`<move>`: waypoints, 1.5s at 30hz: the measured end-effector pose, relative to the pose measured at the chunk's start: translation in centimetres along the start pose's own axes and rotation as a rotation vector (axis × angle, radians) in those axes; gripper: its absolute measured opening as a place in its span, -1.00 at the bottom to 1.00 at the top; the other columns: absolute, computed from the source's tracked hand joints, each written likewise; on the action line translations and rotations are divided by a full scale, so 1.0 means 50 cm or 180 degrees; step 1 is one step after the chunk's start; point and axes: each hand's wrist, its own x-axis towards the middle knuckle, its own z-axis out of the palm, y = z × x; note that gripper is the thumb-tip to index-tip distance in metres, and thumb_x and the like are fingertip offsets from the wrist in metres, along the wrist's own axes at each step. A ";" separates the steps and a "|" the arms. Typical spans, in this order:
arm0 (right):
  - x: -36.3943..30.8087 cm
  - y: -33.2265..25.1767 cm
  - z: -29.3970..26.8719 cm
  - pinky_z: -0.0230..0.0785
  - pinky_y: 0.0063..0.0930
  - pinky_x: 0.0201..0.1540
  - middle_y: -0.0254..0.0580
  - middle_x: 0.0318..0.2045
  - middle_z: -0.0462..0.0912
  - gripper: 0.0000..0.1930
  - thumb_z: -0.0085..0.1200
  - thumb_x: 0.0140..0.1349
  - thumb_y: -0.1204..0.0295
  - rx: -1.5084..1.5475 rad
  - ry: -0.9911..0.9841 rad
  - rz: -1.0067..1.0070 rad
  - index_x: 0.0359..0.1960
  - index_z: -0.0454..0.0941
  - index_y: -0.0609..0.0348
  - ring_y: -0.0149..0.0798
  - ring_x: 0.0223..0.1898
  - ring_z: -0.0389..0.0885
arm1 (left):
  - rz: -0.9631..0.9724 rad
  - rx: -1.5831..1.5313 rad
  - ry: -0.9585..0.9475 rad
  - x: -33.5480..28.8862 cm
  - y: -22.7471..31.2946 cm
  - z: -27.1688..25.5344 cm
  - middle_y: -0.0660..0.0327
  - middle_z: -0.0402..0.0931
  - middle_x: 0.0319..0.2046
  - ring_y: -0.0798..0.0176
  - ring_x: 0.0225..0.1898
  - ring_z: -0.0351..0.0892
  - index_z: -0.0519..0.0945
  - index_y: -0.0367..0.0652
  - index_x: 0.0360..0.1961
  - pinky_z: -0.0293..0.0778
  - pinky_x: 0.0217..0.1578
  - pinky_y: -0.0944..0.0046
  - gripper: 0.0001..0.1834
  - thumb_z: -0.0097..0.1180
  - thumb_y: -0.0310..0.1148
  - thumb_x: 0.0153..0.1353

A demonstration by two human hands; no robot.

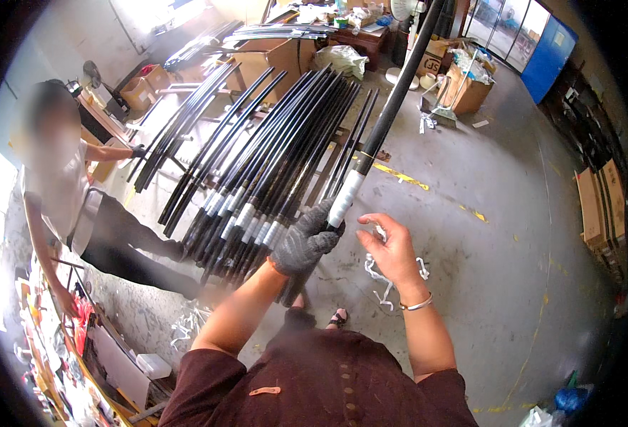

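Note:
My left hand [303, 238], in a dark grey knitted glove, is closed around a long black pole [392, 99]. The pole slants from in front of my body up to the far right. Just above that hand, a white wrapping [346, 199] covers a section of it. My bare right hand [392, 249] is to the right of the wrapping, apart from the pole, with curved fingers and the thumb spread from them. A bit of white shows in the gap; whether it is in the hand or behind it is unclear. Loose white strips [381, 285] show below that hand.
Many black poles [285, 142] lie side by side on a rack to the left, several with white bands. Beyond them, another person [65, 171] wears a dark glove and reaches toward the poles. Cardboard boxes [467, 89] and a dustpan [442, 116] stand at the far right.

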 end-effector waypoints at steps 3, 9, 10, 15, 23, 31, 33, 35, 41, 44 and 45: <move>0.001 -0.018 0.011 0.30 -0.61 -0.45 -0.40 -0.47 0.59 -0.77 0.20 0.16 0.43 -0.0186 -0.0001 -0.0045 -0.18 0.59 0.28 -0.59 -0.53 0.36 | -0.0043 -0.0181 0.0058 0.000 0.010 0.023 0.28 0.44 -0.23 0.44 -0.36 0.41 0.22 -0.17 0.32 0.41 -0.39 0.44 -0.25 0.22 -0.55 0.08; 0.000 -0.006 0.027 0.36 -0.45 -0.49 -0.10 -0.53 0.66 -0.78 0.19 0.15 0.40 -0.0573 0.0115 -0.0211 -0.26 0.62 0.31 -0.43 -0.60 0.52 | 0.0019 0.0409 0.0012 0.005 0.021 0.056 0.32 0.45 -0.28 0.46 -0.36 0.41 0.31 -0.16 0.24 0.45 -0.38 0.38 -0.35 0.26 -0.42 0.12; -0.001 -0.007 0.027 0.36 -0.43 -0.49 -0.08 -0.56 0.64 -0.79 0.19 0.15 0.39 -0.0724 0.0183 -0.0181 -0.27 0.63 0.30 -0.38 -0.61 0.52 | 0.0118 0.0478 -0.0008 0.012 0.008 0.058 0.32 0.46 -0.26 0.48 -0.36 0.41 0.28 -0.17 0.26 0.44 -0.39 0.41 -0.32 0.26 -0.41 0.11; -0.008 -0.009 0.014 0.36 -0.31 -0.48 -0.02 -0.65 0.57 -0.82 0.16 0.14 0.38 -0.1284 0.0565 -0.0258 -0.31 0.63 0.22 -0.10 -0.62 0.55 | 0.0173 0.0251 -0.0059 0.030 -0.029 0.083 0.31 0.46 -0.27 0.49 -0.28 0.39 0.37 -0.23 0.14 0.42 -0.26 0.40 -0.49 0.15 -0.48 0.13; -0.012 0.002 -0.006 0.37 -0.26 -0.50 -0.01 -0.60 0.58 -0.90 0.17 0.05 0.44 -0.1904 0.0993 -0.0565 -0.43 0.60 0.19 0.00 -0.59 0.55 | 0.1211 0.1228 0.0229 0.050 -0.081 0.126 0.27 0.47 -0.23 0.45 -0.20 0.42 0.33 -0.24 0.16 0.45 -0.16 0.34 -0.50 0.13 -0.55 0.18; -0.049 -0.006 -0.045 0.18 -0.61 -0.54 -0.49 -0.63 0.42 -0.92 0.13 0.11 0.47 -0.0045 0.0433 -0.0530 -0.44 0.54 0.23 -0.63 -0.56 0.33 | -0.0061 -0.0374 -0.0936 0.038 -0.004 0.110 0.34 0.45 -0.33 0.49 -0.34 0.43 0.23 -0.18 0.32 0.45 -0.34 0.44 -0.25 0.29 -0.31 0.14; -0.049 0.004 -0.074 0.26 -0.59 -0.45 -0.42 -0.58 0.48 -0.80 0.22 0.10 0.35 0.0421 0.0421 0.0103 -0.38 0.54 0.23 -0.58 -0.49 0.40 | -0.0225 -0.0626 -0.1116 0.042 0.002 0.096 0.36 0.43 -0.41 0.50 -0.44 0.42 0.23 -0.17 0.32 0.42 -0.45 0.46 -0.23 0.32 -0.28 0.12; -0.046 0.023 -0.092 0.30 -0.55 -0.36 -0.44 -0.51 0.52 -0.62 0.30 0.08 0.15 0.0604 0.0433 0.0059 -0.31 0.54 0.22 -0.56 -0.43 0.42 | -0.0151 -0.0734 -0.1095 0.045 0.002 0.101 0.39 0.39 -0.52 0.49 -0.57 0.39 0.24 -0.17 0.31 0.38 -0.59 0.45 -0.20 0.35 -0.23 0.09; -0.038 -0.049 -0.036 0.17 -0.54 -0.51 -0.41 -0.66 0.37 -0.64 0.33 0.07 0.15 -0.1082 0.0463 -0.0366 -0.36 0.53 0.18 -0.46 -0.61 0.29 | 0.0624 0.0173 -0.0264 0.049 -0.070 0.105 0.37 0.47 -0.37 0.50 -0.40 0.43 0.31 -0.18 0.23 0.45 -0.41 0.43 -0.30 0.33 -0.32 0.09; -0.019 -0.050 -0.006 0.22 -0.44 -0.54 -0.24 -0.70 0.41 -0.68 0.37 0.02 0.24 -0.1491 0.0721 -0.0543 -0.45 0.51 0.19 -0.29 -0.67 0.33 | 0.0776 0.0333 0.0058 0.045 -0.074 0.118 0.33 0.51 -0.26 0.47 -0.25 0.46 0.38 -0.22 0.14 0.48 -0.24 0.40 -0.41 0.30 -0.40 0.08; -0.017 -0.054 -0.008 0.27 -0.39 -0.51 -0.14 -0.64 0.49 -0.75 0.34 0.03 0.34 -0.1396 0.0642 -0.0568 -0.49 0.51 0.20 -0.20 -0.63 0.39 | 0.0610 0.0251 0.0098 0.037 -0.071 0.117 0.32 0.51 -0.25 0.47 -0.25 0.46 0.38 -0.23 0.14 0.48 -0.24 0.40 -0.42 0.29 -0.41 0.08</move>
